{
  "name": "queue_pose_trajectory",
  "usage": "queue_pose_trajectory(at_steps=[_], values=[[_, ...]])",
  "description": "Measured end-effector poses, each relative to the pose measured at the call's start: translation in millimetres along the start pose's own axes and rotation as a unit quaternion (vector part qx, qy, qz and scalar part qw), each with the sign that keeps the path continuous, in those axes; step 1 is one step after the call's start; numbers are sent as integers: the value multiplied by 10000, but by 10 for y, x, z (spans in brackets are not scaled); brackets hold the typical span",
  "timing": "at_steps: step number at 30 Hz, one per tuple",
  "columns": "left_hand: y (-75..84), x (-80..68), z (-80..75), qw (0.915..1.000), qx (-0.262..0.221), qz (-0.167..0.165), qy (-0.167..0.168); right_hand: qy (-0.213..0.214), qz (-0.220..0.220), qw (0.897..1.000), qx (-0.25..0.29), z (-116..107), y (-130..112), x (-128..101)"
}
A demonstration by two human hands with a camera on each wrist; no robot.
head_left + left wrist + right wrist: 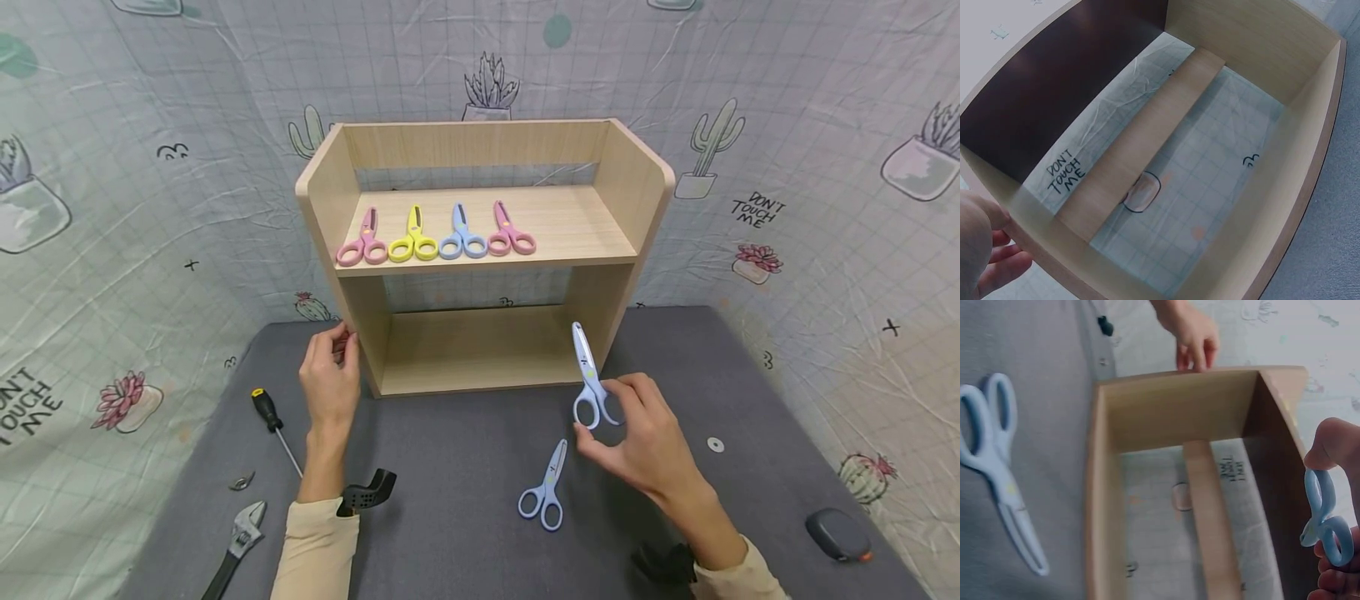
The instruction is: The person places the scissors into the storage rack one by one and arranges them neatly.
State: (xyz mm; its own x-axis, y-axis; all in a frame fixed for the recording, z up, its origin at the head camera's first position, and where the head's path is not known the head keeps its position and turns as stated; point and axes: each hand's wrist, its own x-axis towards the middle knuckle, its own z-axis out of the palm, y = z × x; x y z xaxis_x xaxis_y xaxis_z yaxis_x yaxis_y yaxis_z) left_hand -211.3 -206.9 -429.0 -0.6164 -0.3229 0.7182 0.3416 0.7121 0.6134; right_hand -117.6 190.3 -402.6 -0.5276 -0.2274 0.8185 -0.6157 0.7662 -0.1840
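Note:
My right hand [641, 437] pinches a pair of light blue scissors [588, 373] by the finger loops, thumb at one side and fingers at the other. The blades point up in front of the lower right of a two-tier wooden shelf [480, 265]. A second pair of blue scissors [551, 482] lies on the table, left of that hand. My left hand [330, 379] touches the shelf's left side panel from outside, fingers bent loosely. Along the upper tier lie pink scissors [363, 247], yellow scissors [413, 244], blue scissors [462, 242] and another pink pair [510, 240].
On the left of the grey table [450, 475] lie a screwdriver [265, 408], an adjustable wrench [243, 533] and a small metal piece [242, 482]. A washer [716, 445] and a dark rounded device [838, 534] lie on the right. Printed sheeting [225, 208] hangs around.

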Motion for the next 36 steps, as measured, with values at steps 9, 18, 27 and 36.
queue_pose_trajectory(at_steps=[9, 18, 27, 36], values=[[4, -5, 10, 9998, -143, 39, 121, 373, -171, 9992, 15, -77, 31, 313], [-5, -4, 4, 9999, -128, 41, 94, 425, -222, 9988, 41, -72, 124, 694], [11, 5, -6, 10000, -14, 71, 18, 229, -254, 9994, 53, -84, 219, 1153], [-1, 3, 3, 9999, -143, 19, 41, -40, 52, 10000, 60, 8, 362, 1536]])
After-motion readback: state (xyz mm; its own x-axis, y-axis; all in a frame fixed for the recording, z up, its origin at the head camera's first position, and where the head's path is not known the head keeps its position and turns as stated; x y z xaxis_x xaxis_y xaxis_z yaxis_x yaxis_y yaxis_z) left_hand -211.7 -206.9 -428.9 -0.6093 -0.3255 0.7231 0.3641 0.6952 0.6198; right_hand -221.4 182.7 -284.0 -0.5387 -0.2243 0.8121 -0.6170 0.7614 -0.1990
